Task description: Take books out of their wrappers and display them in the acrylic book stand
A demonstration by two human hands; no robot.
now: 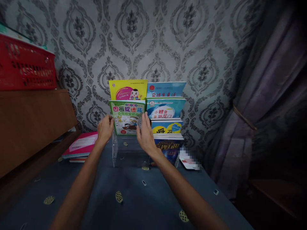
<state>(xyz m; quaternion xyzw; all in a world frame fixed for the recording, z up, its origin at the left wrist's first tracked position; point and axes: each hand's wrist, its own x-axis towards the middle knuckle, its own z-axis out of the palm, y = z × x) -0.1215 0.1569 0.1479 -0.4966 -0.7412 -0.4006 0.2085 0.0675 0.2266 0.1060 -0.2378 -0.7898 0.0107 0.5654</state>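
A green-bordered picture book (128, 110) stands in the second tier of a clear acrylic rack (130, 158). My left hand (105, 129) is at the book's left edge, with its fingers curled closed against it. Along the right edge lies my right hand (145, 135), its fingers stretched upward and flat, the thumb in front of the cover. A yellow book (128, 89) rises behind the green one. To the right, the rack holds a light-blue book (165, 90), a blue fish-story book (165, 107), a yellow-and-blue book (165, 127) and a dark-blue book (169, 150).
A pink-covered stack of books (82, 143) lies at the left beside a brown wooden cabinet (33, 124), which carries a red basket (28, 65). At the right of the rack is a partly blurred flat object (189, 161). A purple curtain (240, 137) hangs near the dark tablecloth (96, 204).
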